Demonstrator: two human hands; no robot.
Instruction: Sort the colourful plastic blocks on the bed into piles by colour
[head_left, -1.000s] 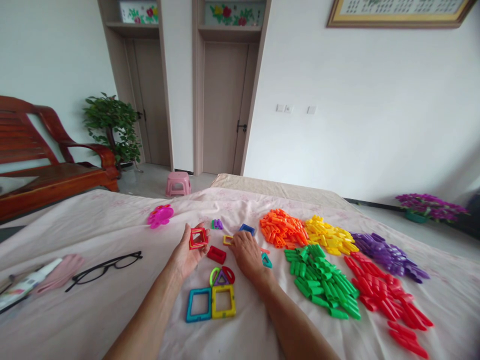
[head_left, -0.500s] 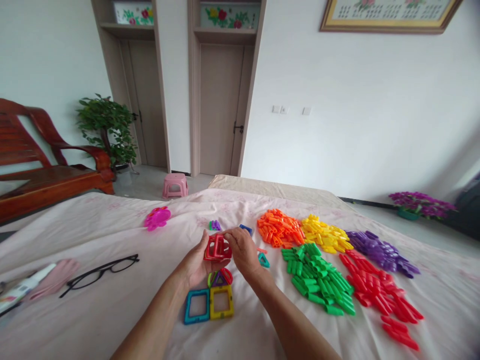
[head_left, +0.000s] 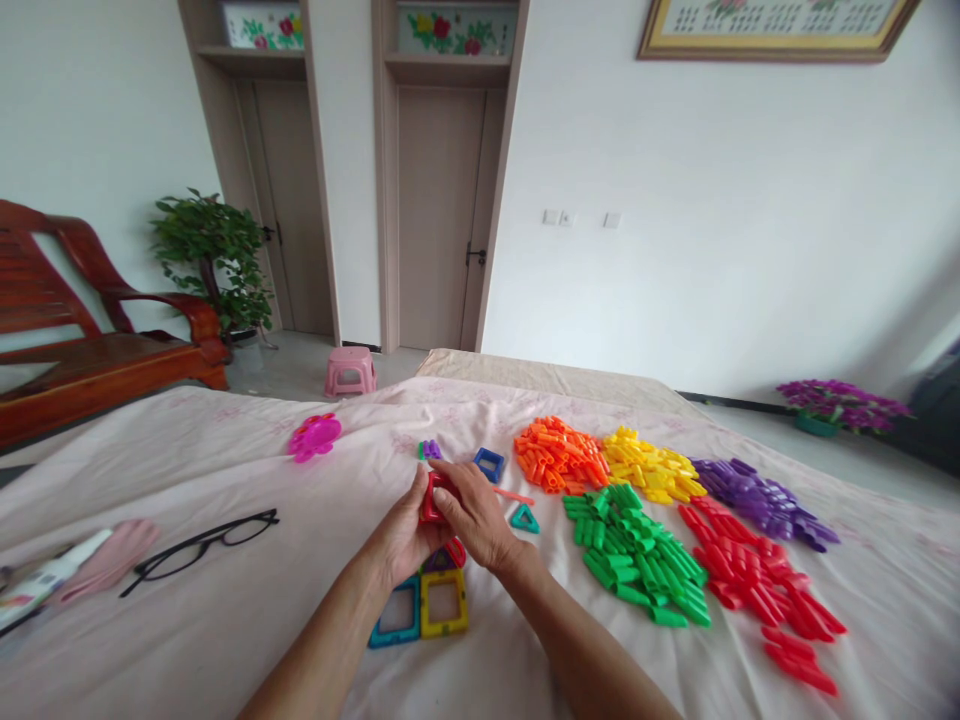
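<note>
Red magnetic tiles [head_left: 431, 499] are held between my two hands above the cloth, mostly covered by fingers. My left hand [head_left: 406, 527] is closed around them from the left and below. From the right, my right hand [head_left: 476, 510] presses its fingers over them. Just below lie a blue square tile [head_left: 396, 612] and a yellow square tile [head_left: 444, 603] side by side, with a purple triangle tile [head_left: 444, 562] behind, partly hidden by my hands. Beyond my right hand lie a dark blue square tile [head_left: 489, 463] and a teal triangle tile [head_left: 525, 518].
Piles of orange [head_left: 559, 455], yellow [head_left: 651, 465], green [head_left: 637, 560], red [head_left: 750, 565] and purple plastic tubes [head_left: 757, 500] spread on the right. Black eyeglasses [head_left: 201, 548], a pink cloth [head_left: 112, 560] and a magenta flower-shaped dish [head_left: 315, 437] lie left on the bedsheet [head_left: 300, 630].
My right hand has moved left over the red tiles, which are now more covered. The dark blue tile and an orange-red strip beyond it show more fully.
</note>
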